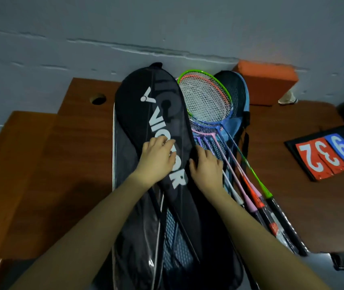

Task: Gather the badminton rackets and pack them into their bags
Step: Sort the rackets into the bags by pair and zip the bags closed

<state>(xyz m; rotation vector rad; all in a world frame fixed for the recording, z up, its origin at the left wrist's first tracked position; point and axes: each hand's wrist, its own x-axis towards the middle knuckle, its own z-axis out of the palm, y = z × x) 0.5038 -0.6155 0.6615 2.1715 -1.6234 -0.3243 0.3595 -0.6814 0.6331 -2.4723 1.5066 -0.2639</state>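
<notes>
Black racket bag (156,130) lengthwise on brown table (66,164), left hand (157,159) flat on top, fingers straight; right hand (205,168) curled over its right edge, gripping; rackets (213,114) fanned just beside, atop blue bag (240,95).

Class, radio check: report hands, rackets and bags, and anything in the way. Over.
Left hand flat on black Victor bag; right hand gripping its edge. Rackets loose beside it, atop blue bag, unpacked. Nothing blocking. Over.
</notes>
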